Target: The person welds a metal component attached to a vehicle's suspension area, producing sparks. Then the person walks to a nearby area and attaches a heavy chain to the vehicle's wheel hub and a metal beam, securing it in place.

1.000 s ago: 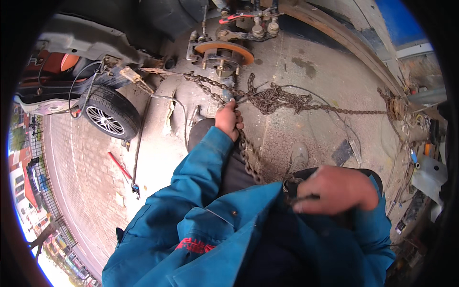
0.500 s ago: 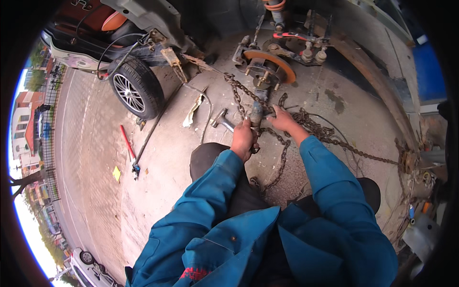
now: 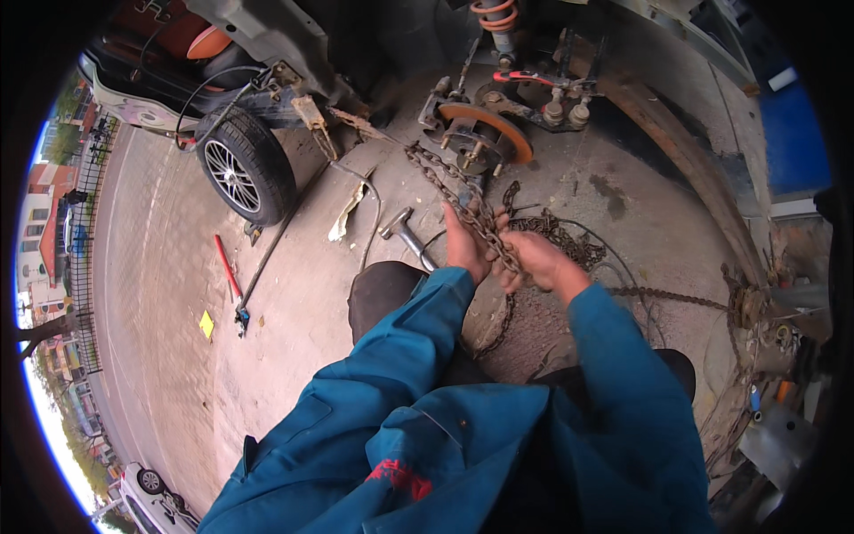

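Observation:
A rusty chain slopes down from the car's frame into my two hands. My left hand is closed along the near side of its doubled strands, thumb pointing up. My right hand wraps the same chain lower down, its fingers partly blurred and close to the left ones. More chain lies heaped on the floor beyond my right hand. A hammer rests on the floor beside my left hand, its handle end hidden by my sleeve.
Ahead hangs a brake disc with wheel studs, below an orange coil spring. A wheel stands at the left, near a red-handled tool and a long bar. A wooden beam lies at the right.
My hands have come closer together, now both around the chain's doubled strands, which are gathered between them. The hammer stays in place on the floor. The view has shifted slightly.

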### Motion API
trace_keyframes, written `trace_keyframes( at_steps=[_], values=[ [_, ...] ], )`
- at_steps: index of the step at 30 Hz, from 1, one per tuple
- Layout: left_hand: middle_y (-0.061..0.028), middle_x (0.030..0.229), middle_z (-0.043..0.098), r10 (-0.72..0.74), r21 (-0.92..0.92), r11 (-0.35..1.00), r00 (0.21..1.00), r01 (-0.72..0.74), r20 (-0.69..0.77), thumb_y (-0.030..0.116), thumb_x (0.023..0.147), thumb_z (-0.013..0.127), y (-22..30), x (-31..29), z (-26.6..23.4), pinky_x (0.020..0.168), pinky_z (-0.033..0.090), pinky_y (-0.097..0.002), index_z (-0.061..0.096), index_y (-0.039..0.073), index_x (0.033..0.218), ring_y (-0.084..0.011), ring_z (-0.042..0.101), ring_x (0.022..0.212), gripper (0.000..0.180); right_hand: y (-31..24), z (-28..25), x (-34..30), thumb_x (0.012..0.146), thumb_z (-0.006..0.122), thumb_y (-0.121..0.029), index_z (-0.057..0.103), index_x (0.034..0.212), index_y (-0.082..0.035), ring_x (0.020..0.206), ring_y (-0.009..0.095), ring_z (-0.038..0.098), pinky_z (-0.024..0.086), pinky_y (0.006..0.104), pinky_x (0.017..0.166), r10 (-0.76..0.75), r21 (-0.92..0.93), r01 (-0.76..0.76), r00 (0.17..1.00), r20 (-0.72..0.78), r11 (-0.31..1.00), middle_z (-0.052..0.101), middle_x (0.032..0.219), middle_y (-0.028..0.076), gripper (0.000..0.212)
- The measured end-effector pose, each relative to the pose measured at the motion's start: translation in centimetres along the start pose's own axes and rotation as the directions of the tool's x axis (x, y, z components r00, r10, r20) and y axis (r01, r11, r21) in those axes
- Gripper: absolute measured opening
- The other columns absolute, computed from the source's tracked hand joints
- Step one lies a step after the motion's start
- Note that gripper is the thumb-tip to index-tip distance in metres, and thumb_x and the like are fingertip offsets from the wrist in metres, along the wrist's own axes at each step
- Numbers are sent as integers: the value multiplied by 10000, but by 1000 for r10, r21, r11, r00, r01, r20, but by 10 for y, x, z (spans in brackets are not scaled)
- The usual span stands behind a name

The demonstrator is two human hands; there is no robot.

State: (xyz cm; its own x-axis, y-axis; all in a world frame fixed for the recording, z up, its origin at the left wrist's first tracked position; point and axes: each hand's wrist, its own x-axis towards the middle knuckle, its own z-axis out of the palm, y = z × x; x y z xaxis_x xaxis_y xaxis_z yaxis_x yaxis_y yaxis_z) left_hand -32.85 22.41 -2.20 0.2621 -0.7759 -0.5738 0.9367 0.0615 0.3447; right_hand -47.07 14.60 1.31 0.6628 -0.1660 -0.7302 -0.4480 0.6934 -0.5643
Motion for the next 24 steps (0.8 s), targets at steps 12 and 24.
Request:
trace_keyframes(
  at_steps=[12, 24],
  values=[
    [-162, 1363, 645, 39, 52, 998, 994, -45, 101, 417, 1119, 464, 7, -2, 1, 1040, 521, -455, 547, 26, 1384, -303, 662, 1179, 480, 18, -18, 45, 792, 641, -96, 624, 1241, 15, 1085, 218, 585, 454, 332, 944, -413, -215, 390, 908, -71, 895, 657, 1191, 112, 462],
    [-47, 623, 471, 519, 486, 802, 809, -348, -277, 400, 1086, 529, 35, 21, -7, 478, 459, -382, 598, -33, 983, -206, 497, 480, 450, -68, -9, -57, 994, 640, -478, 681, 858, 34, 679, 296, 637, 497, 452, 693, -504, -833, 165, 850, -151, 528, 646, 719, 183, 531]
  ],
)
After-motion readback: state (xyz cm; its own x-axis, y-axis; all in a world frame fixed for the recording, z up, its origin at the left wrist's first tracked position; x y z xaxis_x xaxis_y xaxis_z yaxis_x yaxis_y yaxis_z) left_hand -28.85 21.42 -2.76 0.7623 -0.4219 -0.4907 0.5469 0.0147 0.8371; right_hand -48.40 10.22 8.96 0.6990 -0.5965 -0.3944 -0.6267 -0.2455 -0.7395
